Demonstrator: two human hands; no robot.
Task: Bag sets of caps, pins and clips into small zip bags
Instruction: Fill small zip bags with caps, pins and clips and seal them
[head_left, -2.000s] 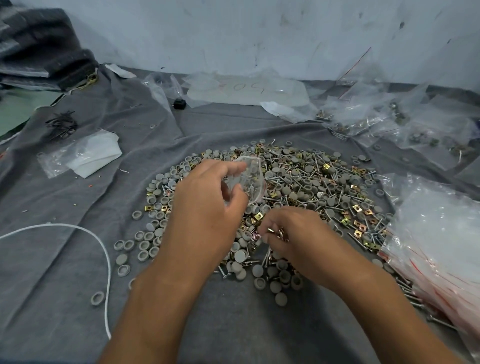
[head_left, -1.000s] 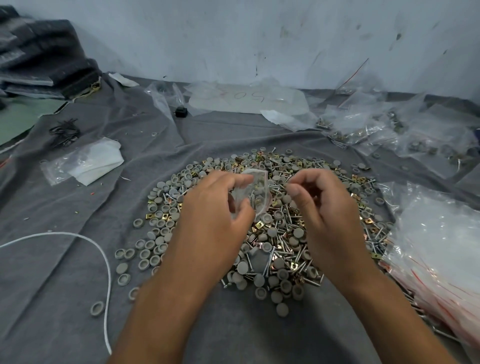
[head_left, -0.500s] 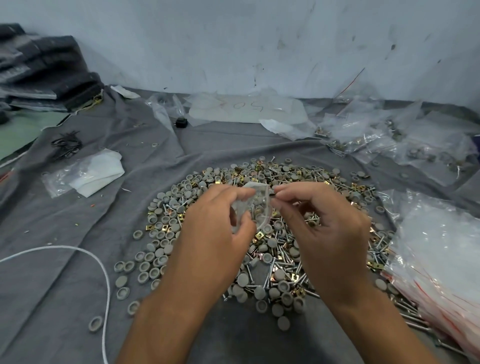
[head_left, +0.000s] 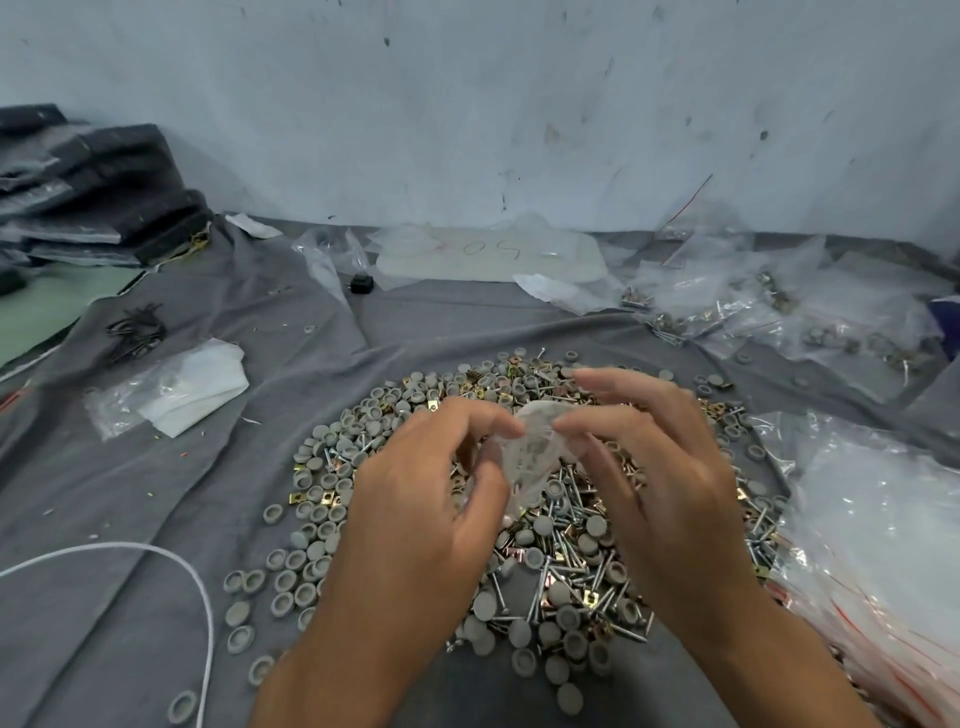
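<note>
small zip bag (head_left: 530, 457) w/ parts inside, held up over pile of caps, pins & clips (head_left: 545, 561) | L hand (head_left: 431, 499) pinched it, R hand (head_left: 649, 467) fingertips on top edge | tip: press zip fully along | filled bags (head_left: 779, 312) far R; empty bags (head_left: 883, 545) near R

Grey cloth (head_left: 156, 493) spread under everything, creased. White cord (head_left: 171, 561) loops over it, down-left of the grip. Folded white sheet in clear wrap (head_left: 176, 389) well left of grip; bunch of black wire bits (head_left: 136, 332) just beyond that. Dark stacked packs (head_left: 88, 192) far left, by the wall. Small black block (head_left: 361, 283) up-left, beyond grip. Scuffed pale wall (head_left: 519, 104) at back.
</note>
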